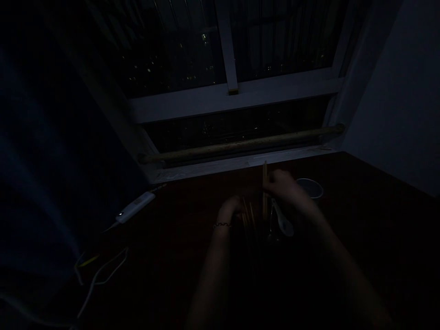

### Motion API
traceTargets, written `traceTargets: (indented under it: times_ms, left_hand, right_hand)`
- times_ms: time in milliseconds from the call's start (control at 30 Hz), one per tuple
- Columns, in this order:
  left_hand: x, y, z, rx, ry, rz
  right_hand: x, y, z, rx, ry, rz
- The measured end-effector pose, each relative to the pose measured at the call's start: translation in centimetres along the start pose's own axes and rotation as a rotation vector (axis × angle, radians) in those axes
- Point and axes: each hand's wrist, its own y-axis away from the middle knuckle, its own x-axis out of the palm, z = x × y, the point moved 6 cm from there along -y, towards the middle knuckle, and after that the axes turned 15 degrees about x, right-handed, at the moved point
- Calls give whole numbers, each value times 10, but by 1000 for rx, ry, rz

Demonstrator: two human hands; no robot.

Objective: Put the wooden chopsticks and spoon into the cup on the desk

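The scene is very dark. My right hand (280, 183) grips an upright wooden chopstick (264, 176) above a dark holder that is barely visible. My left hand (229, 208), with a bracelet on the wrist, rests against several more chopsticks (248, 217) standing in that holder. A white spoon (284, 223) lies just below my right hand. A white cup (311, 187) stands right behind my right wrist.
The dark table (360, 215) runs up to a window sill (240, 162) with a wooden pole (240, 145) along it. A white power strip (134, 207) and loose cables (103, 270) lie at the left. A wall stands at the right.
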Motion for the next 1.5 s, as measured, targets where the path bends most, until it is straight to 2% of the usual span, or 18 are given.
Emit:
traceTargets:
  times_ms: [100, 167, 200, 233, 300, 467, 700, 867, 933, 1000, 1067, 1200, 1300, 1367, 1433, 1500]
  left_hand:
    - [3, -2, -1, -25, 6, 12]
    - [4, -5, -2, -30, -14, 4]
    - [4, -6, -2, -28, -24, -1]
    - [4, -8, -2, -30, -33, -3]
    - [5, -10, -1, -39, -48, -5]
    - [4, -11, -1, -41, -39, -19]
    - [-1, -2, -3, -7, 45, -78]
    - [-8, 1, 6, 33, 262, -147]
    - [-16, -1, 10, 108, 350, -195]
    - [-29, 5, 8, 211, 430, -282]
    - [-46, 24, -1, 285, 519, -411]
    - [-79, 89, -38, 399, 573, -572]
    - [-109, 135, -69, 553, 533, -768]
    - [-130, 157, -88, 665, 549, -922]
    - [-151, 171, -106, 774, 600, -1080]
    - [-171, 179, -128, 886, 598, -1194]
  right_hand:
    - [-85, 46, -17, -112, -208, -531]
    - [-125, 78, -39, -140, -288, -894]
    - [-137, 89, -51, -134, -292, -1029]
    - [-146, 97, -61, -107, -280, -1144]
    - [-155, 97, -77, -53, -236, -1208]
    - [-151, 52, -89, 12, -99, -1038]
    - [-109, -16, -94, 2, -11, -695]
    - [-92, -40, -104, 78, 59, -562]
    - [-90, -45, -107, 106, 58, -543]
    - [-89, -48, -110, 136, 49, -532]
    - [-88, -51, -113, 160, 33, -519]
    - [-86, -50, -116, 203, -11, -461]
    - [-87, -36, -118, 372, 27, -407]
    - [-88, -23, -110, 424, 81, -390]
    - [-79, -16, -93, 352, 124, -299]
    - [-54, -15, -70, 244, 166, -98]
